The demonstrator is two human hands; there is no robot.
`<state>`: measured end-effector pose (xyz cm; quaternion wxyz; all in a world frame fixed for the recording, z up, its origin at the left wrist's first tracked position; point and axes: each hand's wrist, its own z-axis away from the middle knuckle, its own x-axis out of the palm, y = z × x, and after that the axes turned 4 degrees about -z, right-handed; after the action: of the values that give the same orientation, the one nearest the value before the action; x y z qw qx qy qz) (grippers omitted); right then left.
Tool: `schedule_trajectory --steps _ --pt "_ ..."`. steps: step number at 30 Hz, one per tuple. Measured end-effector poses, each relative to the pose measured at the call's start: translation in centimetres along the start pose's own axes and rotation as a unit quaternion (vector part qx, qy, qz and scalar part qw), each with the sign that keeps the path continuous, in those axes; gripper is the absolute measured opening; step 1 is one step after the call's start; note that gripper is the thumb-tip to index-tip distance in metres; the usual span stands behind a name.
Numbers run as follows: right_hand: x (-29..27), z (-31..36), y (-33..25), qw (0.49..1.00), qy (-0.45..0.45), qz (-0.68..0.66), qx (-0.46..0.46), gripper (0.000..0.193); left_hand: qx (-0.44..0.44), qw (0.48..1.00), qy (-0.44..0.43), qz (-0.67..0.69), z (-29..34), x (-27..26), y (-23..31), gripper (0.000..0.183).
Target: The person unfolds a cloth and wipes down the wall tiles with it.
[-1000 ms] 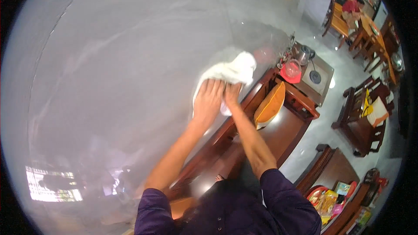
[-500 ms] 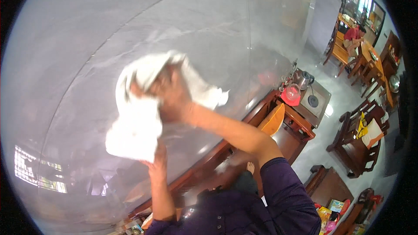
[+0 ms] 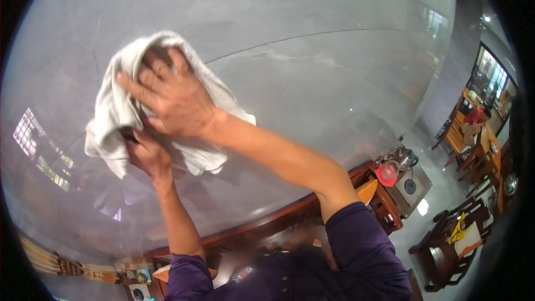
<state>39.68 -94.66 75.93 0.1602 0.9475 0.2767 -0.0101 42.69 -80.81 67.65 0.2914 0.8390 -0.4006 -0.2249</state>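
A white cloth (image 3: pixel 111 103) lies bunched and folded against a glossy grey wall (image 3: pixel 312 78). My right hand (image 3: pixel 178 100) holds it to the wall, its fingers spread over the folds and the upper fingertips inside a fold. Just below, my left hand (image 3: pixel 149 156) is closed on the cloth's lower edge, with some of its fingers hidden by the fabric. The forearms almost meet at the cloth.
Below the wall runs a dark wooden bench (image 3: pixel 262 217). To the right, a side table (image 3: pixel 415 187) holds a kettle (image 3: pixel 407 159) and a red-based glass jug (image 3: pixel 387 173). Beyond, a person (image 3: pixel 476 122) sits by wooden tables. A tied curtain (image 3: pixel 69 265) hangs lower left.
The view has turned. Both hands and the cloth now sit farther left in the picture. My right hand's fingers are more spread, and the left hand has come up close beneath it.
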Motion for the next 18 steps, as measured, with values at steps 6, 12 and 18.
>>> schedule_trajectory --steps 6,12,18 --pt "-8.5 2.9 6.6 0.977 0.033 0.150 0.147 0.089 0.315 0.943 0.039 -0.096 0.8 6.6 10.0 0.033" --pt "-11.9 16.5 14.0 0.941 0.109 0.221 0.232 0.056 0.447 0.876 -0.040 0.176 3.5 13.5 17.4 0.052" --pt "-5.9 3.3 5.1 0.969 0.081 0.205 0.116 0.065 0.370 0.923 0.105 -0.013 -1.1 5.3 9.6 0.055"
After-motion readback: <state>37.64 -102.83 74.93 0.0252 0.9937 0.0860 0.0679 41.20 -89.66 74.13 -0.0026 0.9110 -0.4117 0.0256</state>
